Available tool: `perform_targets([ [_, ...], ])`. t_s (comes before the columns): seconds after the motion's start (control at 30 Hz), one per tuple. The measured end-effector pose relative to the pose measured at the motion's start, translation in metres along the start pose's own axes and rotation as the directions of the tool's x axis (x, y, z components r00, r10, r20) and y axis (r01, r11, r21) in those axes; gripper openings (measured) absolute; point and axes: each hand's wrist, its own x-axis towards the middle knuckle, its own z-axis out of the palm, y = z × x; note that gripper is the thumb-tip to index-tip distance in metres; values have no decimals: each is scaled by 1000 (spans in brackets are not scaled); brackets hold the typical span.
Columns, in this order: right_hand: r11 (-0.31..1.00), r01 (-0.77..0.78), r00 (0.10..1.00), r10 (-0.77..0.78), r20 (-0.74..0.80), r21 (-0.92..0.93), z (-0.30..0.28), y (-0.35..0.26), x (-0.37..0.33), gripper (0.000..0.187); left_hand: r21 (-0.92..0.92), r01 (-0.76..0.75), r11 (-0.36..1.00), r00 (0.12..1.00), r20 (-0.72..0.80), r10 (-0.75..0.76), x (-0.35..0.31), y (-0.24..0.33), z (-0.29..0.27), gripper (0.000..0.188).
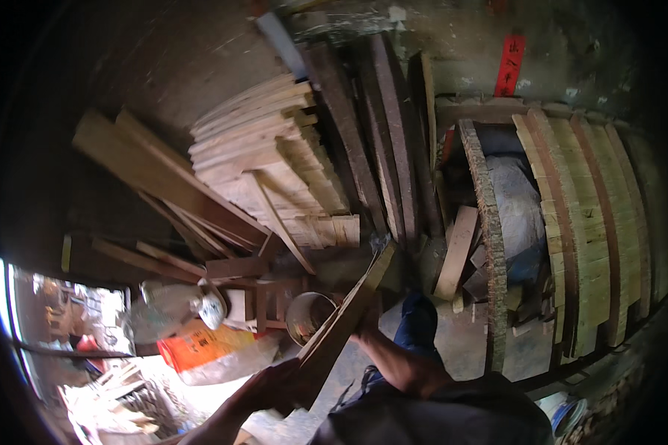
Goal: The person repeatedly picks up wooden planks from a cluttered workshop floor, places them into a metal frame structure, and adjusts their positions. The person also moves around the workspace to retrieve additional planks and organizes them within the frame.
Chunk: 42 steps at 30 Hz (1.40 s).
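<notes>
A long wooden board [343, 326] slants up in front of me, its far end raised toward the stacked wood. Along its edge runs a lighter strip, and I cannot tell whether this is a second board. My left hand [278, 386] is closed on the near end, in shadow. Farther along, my right hand [367, 323] grips the board's right side, its fingertips partly hidden behind the wood. A round metal bucket [309, 317] stands just left of the board, partly covered by it.
Pale planks [252, 163] are stacked against the wall, beside dark upright beams [393, 133]. Loose boards [163, 170] lean at the left. An orange sack [200, 345] lies near a bright doorway. At right stands a slatted wooden frame [594, 230], near a short plank [456, 252].
</notes>
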Motion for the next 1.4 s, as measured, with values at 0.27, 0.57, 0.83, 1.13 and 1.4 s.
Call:
perform_targets([
  [0.27, 962, -142, 982, 107, -158, -234, 123, -155, 171, 49, 24, -302, 953, 928, -222, 300, 308, 139, -113, 45],
  [0.57, 833, -242, 693, -211, -690, -498, 307, -246, 229, 42, -560, -172, 811, 880, -458, -129, 399, 297, -159, 59],
  [0.83, 633, 116, 909, -378, -175, -765, 423, -274, 221, 46, -729, -568, 383, 786, -618, -10, 448, 284, -165, 34],
  [1.13, 581, 287, 774, -609, -173, -762, 192, -311, 192, 30, 415, -241, 877, 930, -159, 331, 311, -2, -5, 44],
  [1.4, -242, -591, 687, -650, -323, -769, -151, -232, -92, 19, -243, 560, 792, 814, -16, -581, 135, -358, 106, 66],
])
